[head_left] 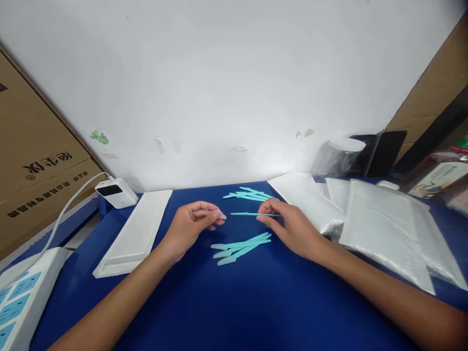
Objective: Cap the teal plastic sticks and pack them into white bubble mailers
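My right hand (276, 214) is closed in a pinch on the handle of a teal eyebrow razor (244, 213), which points left and is seen edge-on. Facing it across a small gap, my left hand (199, 217) has thumb and fingers pressed around a small translucent piece (223, 216) that looks like a blade cover. Below both hands, several teal eyebrow razors (239, 247) lie fanned on the blue table (219, 302), their wider ends to the left. Behind my right hand rests a second pile of razors (248, 194), partly hidden by the fingers.
A flat white packet (135, 234) lies left, near a white power bank (116, 192) with a cable and a power strip (25, 297). Clear-and-white plastic packets (383, 229) cover the right side. Behind them stand a lidded jar (340, 156) and a phone (385, 153).
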A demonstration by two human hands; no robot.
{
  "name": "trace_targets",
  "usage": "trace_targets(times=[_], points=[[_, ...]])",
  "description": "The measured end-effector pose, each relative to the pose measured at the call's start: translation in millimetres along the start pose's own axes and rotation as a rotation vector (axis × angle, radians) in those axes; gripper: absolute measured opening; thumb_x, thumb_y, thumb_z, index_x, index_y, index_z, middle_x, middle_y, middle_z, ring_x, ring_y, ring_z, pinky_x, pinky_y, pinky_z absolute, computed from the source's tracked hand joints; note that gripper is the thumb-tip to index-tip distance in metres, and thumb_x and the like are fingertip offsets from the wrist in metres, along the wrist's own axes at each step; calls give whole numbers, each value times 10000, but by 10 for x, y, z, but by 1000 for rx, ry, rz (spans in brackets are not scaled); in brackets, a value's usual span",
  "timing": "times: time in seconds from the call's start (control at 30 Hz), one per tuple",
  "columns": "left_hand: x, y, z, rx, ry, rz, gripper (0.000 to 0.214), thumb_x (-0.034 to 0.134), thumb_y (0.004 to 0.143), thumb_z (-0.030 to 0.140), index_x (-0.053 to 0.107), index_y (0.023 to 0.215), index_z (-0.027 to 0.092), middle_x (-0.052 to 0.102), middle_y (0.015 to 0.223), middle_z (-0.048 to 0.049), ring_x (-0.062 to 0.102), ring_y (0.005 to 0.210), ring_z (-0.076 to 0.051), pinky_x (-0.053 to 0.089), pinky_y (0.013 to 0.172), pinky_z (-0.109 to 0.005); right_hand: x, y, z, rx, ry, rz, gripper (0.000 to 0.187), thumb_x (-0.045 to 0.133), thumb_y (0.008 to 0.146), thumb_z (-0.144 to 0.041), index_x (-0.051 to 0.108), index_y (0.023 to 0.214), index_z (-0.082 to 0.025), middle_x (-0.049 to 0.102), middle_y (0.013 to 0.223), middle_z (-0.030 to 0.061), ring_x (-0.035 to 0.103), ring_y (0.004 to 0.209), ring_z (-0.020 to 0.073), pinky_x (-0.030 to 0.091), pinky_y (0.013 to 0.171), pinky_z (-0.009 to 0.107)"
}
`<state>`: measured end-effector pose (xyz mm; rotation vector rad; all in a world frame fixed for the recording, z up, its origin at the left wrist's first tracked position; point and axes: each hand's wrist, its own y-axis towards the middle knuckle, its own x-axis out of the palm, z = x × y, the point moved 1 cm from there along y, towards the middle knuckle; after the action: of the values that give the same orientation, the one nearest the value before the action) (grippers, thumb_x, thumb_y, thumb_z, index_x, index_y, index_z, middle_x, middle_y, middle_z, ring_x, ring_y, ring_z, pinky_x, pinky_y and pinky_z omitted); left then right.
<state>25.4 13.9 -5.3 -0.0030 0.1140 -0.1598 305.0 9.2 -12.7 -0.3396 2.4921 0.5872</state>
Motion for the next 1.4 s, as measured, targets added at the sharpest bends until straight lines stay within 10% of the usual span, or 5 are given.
trace_targets(times=[1.4], points=[[152,-59,32,49,83,-39,373,738,931,552,694,935,181,837,1000,-112,796,766,-242,511,634,-305,-40,-40,-67,-15,0,69,183,644,1005,-408,732,951,-257,683,737,0,570,635,172,465,581,310]])
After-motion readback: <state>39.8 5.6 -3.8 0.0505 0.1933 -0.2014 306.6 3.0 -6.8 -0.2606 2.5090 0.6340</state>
